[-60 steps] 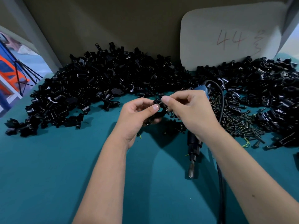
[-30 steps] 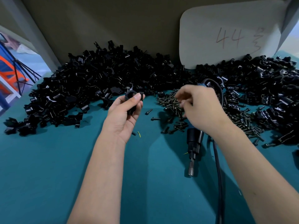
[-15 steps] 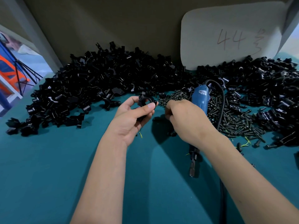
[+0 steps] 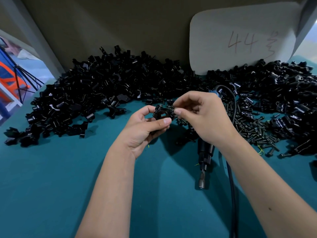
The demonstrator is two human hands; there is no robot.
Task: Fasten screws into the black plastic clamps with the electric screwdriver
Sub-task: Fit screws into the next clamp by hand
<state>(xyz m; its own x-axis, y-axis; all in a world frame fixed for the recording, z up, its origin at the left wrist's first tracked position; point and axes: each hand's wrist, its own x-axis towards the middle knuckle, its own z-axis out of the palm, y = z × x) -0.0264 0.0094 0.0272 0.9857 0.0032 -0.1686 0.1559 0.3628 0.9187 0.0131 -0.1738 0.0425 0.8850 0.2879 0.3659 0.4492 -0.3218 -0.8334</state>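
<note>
My left hand (image 4: 145,127) grips a black plastic clamp (image 4: 162,114) between thumb and fingers, above the table. My right hand (image 4: 204,117) pinches a small dark screw (image 4: 173,109) at the clamp's right side; the screw is mostly hidden by the fingertips. The electric screwdriver (image 4: 204,157) lies on the green table under my right wrist, bit pointing toward me, its blue rear end (image 4: 214,92) showing behind the hand. A heap of loose screws (image 4: 253,129) lies to the right of the screwdriver.
Large piles of black clamps fill the back left (image 4: 96,93) and right (image 4: 283,93) of the table (image 4: 51,177). A white card marked 44 (image 4: 240,40) leans on the back wall. The screwdriver's black cable (image 4: 231,186) runs toward me.
My right hand rose from the screw heap and came to the clamp's right side with a screw. My left hand shifted slightly right with the clamp. The screwdriver stays on the table.
</note>
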